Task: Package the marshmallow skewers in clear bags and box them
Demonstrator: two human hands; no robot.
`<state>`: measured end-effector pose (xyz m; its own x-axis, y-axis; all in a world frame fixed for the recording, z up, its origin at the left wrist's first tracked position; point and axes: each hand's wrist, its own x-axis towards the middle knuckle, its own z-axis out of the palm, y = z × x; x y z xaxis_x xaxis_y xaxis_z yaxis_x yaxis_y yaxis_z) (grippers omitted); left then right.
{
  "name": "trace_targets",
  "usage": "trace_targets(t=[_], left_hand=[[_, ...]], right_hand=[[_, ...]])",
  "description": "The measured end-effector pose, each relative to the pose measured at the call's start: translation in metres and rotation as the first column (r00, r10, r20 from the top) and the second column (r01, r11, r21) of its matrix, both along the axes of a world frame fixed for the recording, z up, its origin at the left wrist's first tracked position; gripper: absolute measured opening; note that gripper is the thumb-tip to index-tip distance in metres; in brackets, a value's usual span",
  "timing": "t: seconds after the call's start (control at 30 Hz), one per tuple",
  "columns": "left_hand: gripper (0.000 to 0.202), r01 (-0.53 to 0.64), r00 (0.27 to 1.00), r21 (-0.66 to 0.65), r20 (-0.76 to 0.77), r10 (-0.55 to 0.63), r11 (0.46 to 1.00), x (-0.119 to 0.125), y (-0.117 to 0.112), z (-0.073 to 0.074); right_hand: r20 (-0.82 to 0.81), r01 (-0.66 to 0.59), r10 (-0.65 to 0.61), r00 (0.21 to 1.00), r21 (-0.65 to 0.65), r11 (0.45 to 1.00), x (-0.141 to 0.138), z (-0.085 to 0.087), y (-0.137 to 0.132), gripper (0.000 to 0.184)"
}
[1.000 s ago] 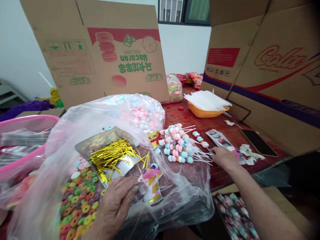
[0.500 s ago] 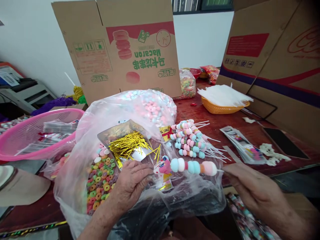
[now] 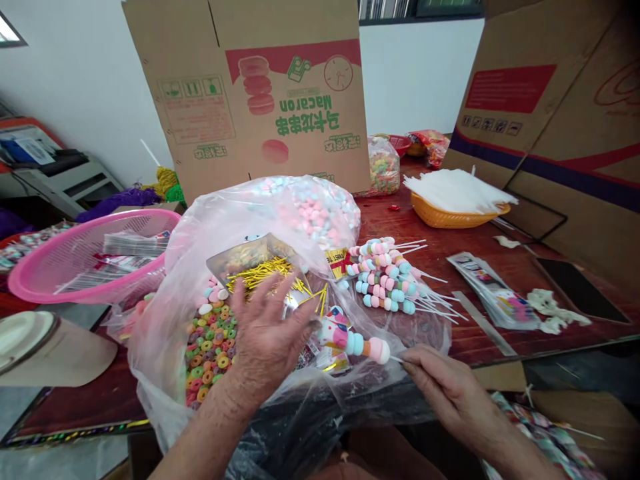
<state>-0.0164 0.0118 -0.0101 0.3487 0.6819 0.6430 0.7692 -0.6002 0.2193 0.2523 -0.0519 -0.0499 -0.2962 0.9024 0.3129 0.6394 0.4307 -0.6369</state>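
Note:
My right hand [image 3: 443, 380] pinches the white stick of a marshmallow skewer [image 3: 370, 348]. Pale blue, orange and pink pieces show at its stick end, while its far part sits inside a small printed clear bag [image 3: 334, 328]. My left hand [image 3: 270, 333] is spread over the gold twist ties [image 3: 260, 275], its thumb close to the mouth or edge of the printed bag; whether it touches is hard to tell. Under both lies a large clear plastic bag [image 3: 165, 360] with coloured cereal rings [image 3: 213, 347] and pastel marshmallows [image 3: 320, 213]. Finished-looking skewers [image 3: 385, 280] lie stacked just beyond.
A pink basket [image 3: 45, 267] with printed bags stands left, near a lidded cup [image 3: 60, 350]. Rightward lie flat printed bags [image 3: 493, 290], a phone-like dark slab [image 3: 583, 290] and an orange basket [image 3: 445, 215] of white sticks. Cardboard boxes [image 3: 200, 173] rise behind.
The skewer has moved left, with more of its length now inside the printed bag. My right hand followed it leftward. The left hand's fingers have lifted and spread. The view has shifted slightly.

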Motion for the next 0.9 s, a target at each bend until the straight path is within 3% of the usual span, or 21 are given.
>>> trace_targets(t=[0.03,0.07,0.1,0.13,0.17,0.2,0.23,0.3,0.43,0.57,0.6,0.67,0.73,0.83,0.9], left_hand=[[0.046,-0.130,0.973,0.027,0.194,0.122,0.991,0.002,-0.001,-0.003],[0.063,-0.209,0.887,-0.015,0.417,0.197,0.978,0.005,-0.003,-0.006],[0.074,-0.202,0.745,-0.114,0.627,0.228,0.973,0.009,-0.004,-0.008],[0.079,-0.092,0.563,-0.232,0.790,0.243,0.968,0.013,-0.006,-0.009],[0.080,0.092,0.369,-0.329,0.888,0.274,0.940,0.018,-0.007,-0.009],[0.078,0.297,0.200,-0.379,0.922,0.331,0.877,0.023,-0.008,-0.008],[0.074,0.463,0.079,-0.390,0.912,0.402,0.796,0.027,-0.008,-0.006],[0.062,0.625,-0.051,-0.376,0.855,0.516,0.684,0.034,-0.005,0.001],[0.035,0.666,-0.131,-0.342,0.821,0.556,0.662,0.043,0.000,0.007],[0.037,0.694,-0.111,-0.386,0.776,0.620,0.608,0.059,-0.011,-0.009],[0.038,0.700,-0.107,-0.400,0.761,0.640,0.592,0.064,-0.016,-0.015],[0.037,0.705,-0.112,-0.416,0.735,0.669,0.574,0.073,-0.026,-0.028],[0.035,0.716,-0.089,-0.444,0.708,0.701,0.539,0.079,-0.033,-0.037],[0.033,0.748,-0.032,-0.485,0.656,0.754,0.454,0.077,-0.034,-0.039],[0.031,0.730,-0.069,-0.468,0.675,0.734,0.499,0.073,-0.030,-0.036]], right_hand=[[-0.063,0.023,-0.025,0.998,-0.038,0.999,-0.008,-0.003,-0.001,0.018],[-0.119,0.040,-0.049,0.992,-0.074,0.996,-0.015,-0.007,-0.002,0.019],[-0.163,0.049,-0.067,0.984,-0.111,0.993,-0.023,-0.009,-0.002,0.020],[-0.197,0.043,-0.072,0.978,-0.148,0.988,-0.030,-0.012,-0.003,0.021],[-0.224,0.022,-0.064,0.972,-0.185,0.982,-0.037,-0.013,-0.003,0.023],[-0.248,-0.004,-0.051,0.968,-0.216,0.976,-0.044,-0.014,-0.004,0.024],[-0.270,-0.030,-0.036,0.962,-0.238,0.971,-0.051,-0.014,-0.004,0.026],[-0.316,-0.076,-0.011,0.949,-0.262,0.962,-0.063,-0.013,-0.005,0.028],[-0.440,-0.150,-0.020,0.898,-0.349,0.925,-0.083,-0.010,-0.006,0.030],[-0.631,-0.290,-0.160,0.759,-0.548,0.785,-0.102,-0.011,-0.003,0.036],[-0.644,-0.286,-0.192,0.741,-0.561,0.777,-0.106,-0.012,-0.001,0.037],[-0.612,-0.172,-0.209,0.762,-0.503,0.847,-0.112,-0.015,0.002,0.034],[-0.538,-0.006,-0.204,0.818,-0.363,0.932,-0.115,-0.017,0.004,0.027],[-0.443,0.089,-0.192,0.876,-0.243,0.966,-0.111,-0.020,0.004,0.021],[-0.393,0.053,-0.145,0.908,-0.236,0.970,-0.107,-0.021,0.002,0.022]])
